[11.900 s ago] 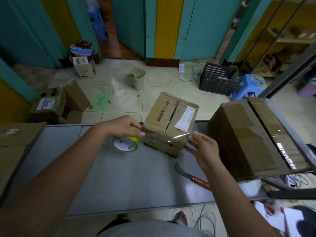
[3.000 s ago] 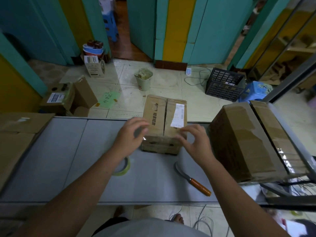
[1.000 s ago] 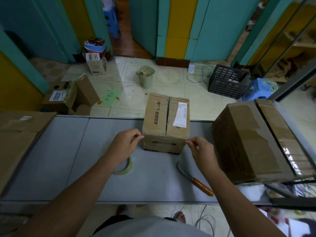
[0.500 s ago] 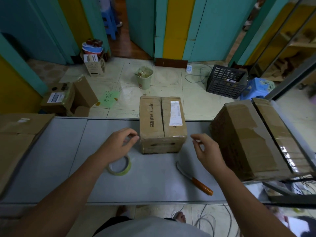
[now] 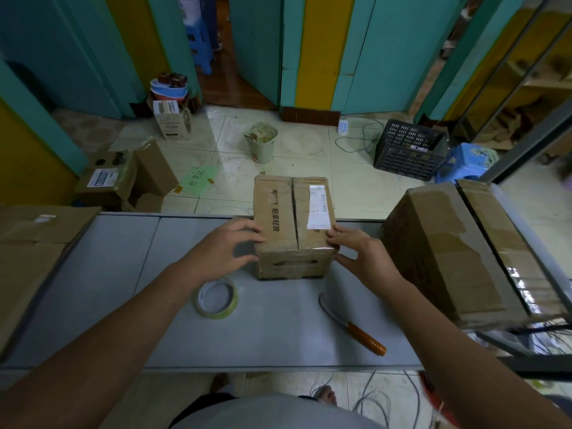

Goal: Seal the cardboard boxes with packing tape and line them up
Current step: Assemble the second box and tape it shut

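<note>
- I see the box (image 5: 294, 224) standing upright at 12 o'clock on the table (image 5: 123, 289), against its far edge, with the top flaps closed and a white label on the right flap.
- My left hand (image 5: 226, 252) is at the box's 9 o'clock. Its fingers (image 5: 250, 233) are spread apart and nearly straight, with the tips touching the left wall near the top corner and the thumb lower down beside that wall.
- My right hand (image 5: 362, 255) is at the box's 3 o'clock. Its fingers (image 5: 335, 235) are also spread, with the tips on the right top edge and the thumb against the right wall below.
- The box sits between the two hands, and neither hand wraps round it.
- Clear tape glints along the box's near top edge.
- The tape roll (image 5: 216, 297) lies flat at the box's 7 o'clock, just under my left wrist.
- The knife (image 5: 353, 326) lies at 5 o'clock, apart from the box.
- A big box (image 5: 464, 252) stands tilted at 3 o'clock, near my right hand.
</note>
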A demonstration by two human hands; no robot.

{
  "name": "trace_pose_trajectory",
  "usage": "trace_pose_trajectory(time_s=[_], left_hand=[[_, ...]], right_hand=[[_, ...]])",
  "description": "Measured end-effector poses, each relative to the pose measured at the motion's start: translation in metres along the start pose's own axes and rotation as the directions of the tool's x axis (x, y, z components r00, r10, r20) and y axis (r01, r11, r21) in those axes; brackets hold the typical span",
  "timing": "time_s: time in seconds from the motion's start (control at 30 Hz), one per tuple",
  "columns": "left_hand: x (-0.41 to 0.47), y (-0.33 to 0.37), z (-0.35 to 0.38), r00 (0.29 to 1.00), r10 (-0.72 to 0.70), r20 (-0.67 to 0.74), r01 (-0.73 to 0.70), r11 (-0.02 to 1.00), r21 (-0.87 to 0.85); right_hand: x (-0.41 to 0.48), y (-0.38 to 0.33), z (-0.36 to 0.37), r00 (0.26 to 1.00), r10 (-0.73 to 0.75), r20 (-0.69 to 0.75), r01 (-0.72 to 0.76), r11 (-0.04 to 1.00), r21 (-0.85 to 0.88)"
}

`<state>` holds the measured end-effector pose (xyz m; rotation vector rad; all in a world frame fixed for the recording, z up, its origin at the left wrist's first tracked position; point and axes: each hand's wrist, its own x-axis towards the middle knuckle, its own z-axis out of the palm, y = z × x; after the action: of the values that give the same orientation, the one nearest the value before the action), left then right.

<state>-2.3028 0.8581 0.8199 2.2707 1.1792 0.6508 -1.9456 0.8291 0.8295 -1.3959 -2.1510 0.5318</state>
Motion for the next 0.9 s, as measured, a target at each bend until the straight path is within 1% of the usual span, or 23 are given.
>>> trace_pose_trajectory(time_s=[0.1, 0.2, 0.33, 0.47, 0.57, 0.63, 0.7, 0.77, 0.8, 0.83, 0.9], left_hand=[[-0.001, 0.000, 0.006, 0.999, -0.019, -0.036, 0.017, 0.999, -0.042], [-0.003, 0.000, 0.014, 0.994, -0.065, -0.089, 0.051, 0.987, -0.150], [-0.006, 0.002, 0.025, 0.981, -0.146, -0.132, 0.107, 0.958, -0.265], [-0.011, 0.010, 0.041, 0.949, -0.240, -0.206, 0.152, 0.918, -0.365], [-0.014, 0.013, 0.047, 0.934, -0.267, -0.239, 0.164, 0.912, -0.376], [-0.017, 0.015, 0.056, 0.899, -0.347, -0.267, 0.221, 0.886, -0.409], [-0.022, 0.020, 0.067, 0.835, -0.492, -0.246, 0.313, 0.793, -0.522], [-0.020, 0.027, 0.077, 0.789, -0.584, -0.190, 0.365, 0.695, -0.620], [-0.018, 0.030, 0.081, 0.779, -0.601, -0.179, 0.373, 0.674, -0.637], [-0.014, 0.032, 0.083, 0.774, -0.608, -0.179, 0.372, 0.664, -0.648], [-0.004, 0.037, 0.082, 0.757, -0.623, -0.198, 0.356, 0.647, -0.674]], right_hand=[[-0.003, 0.001, 0.007, 0.997, 0.056, -0.045, -0.052, 0.996, 0.070], [-0.007, 0.002, 0.014, 0.991, 0.104, -0.083, -0.092, 0.986, 0.140], [-0.010, 0.005, 0.024, 0.983, 0.124, -0.137, -0.101, 0.981, 0.164], [-0.011, 0.004, 0.032, 0.973, 0.149, -0.176, -0.117, 0.976, 0.183], [-0.010, 0.004, 0.029, 0.977, 0.162, -0.136, -0.128, 0.966, 0.226], [-0.009, 0.005, 0.024, 0.980, 0.178, -0.094, -0.149, 0.954, 0.260], [-0.005, 0.002, 0.023, 0.964, 0.261, -0.049, -0.234, 0.923, 0.306], [0.001, -0.004, 0.025, 0.923, 0.385, 0.012, -0.353, 0.834, 0.424], [0.005, -0.008, 0.027, 0.907, 0.418, 0.043, -0.386, 0.789, 0.479], [0.008, -0.012, 0.029, 0.905, 0.422, 0.058, -0.390, 0.766, 0.512], [0.009, -0.020, 0.033, 0.913, 0.404, 0.052, -0.370, 0.768, 0.523]])
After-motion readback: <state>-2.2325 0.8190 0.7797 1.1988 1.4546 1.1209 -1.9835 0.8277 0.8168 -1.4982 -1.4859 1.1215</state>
